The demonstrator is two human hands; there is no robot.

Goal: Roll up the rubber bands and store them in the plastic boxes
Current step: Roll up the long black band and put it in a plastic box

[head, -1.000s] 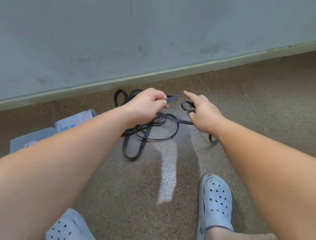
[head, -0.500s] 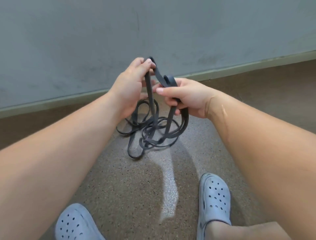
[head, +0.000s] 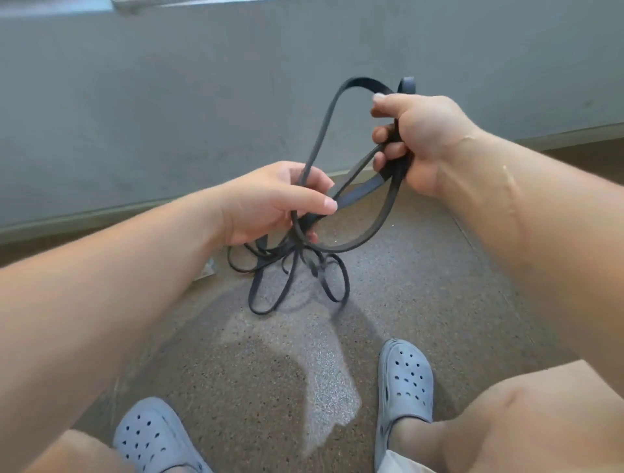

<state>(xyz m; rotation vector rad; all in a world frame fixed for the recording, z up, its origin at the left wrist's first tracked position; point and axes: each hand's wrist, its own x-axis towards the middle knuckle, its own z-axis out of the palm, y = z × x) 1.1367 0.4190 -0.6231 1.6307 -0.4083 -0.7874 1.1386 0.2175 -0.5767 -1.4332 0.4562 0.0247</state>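
2 grey clogs (head: 407, 374), speckled floor (head: 439, 270), grey wall (head: 169, 101), perhaps ledge (head: 141, 3) above.

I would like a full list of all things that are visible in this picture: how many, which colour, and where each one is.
rubber bands: one tangle, number unclear, dark grey, held up in both hands, lower loops hanging toward the floor
floor: one, speckled brown, below everything
wall: one, grey, at the back
skirting strip: one, pale green, along the foot of the wall
small pale object: one, whitish, on the floor beside the left forearm, mostly hidden
left clog: one, light blue-grey, bottom left
right clog: one, light blue-grey, bottom right
left hand: one, centre, grips the bands
right hand: one, higher, grips the bands
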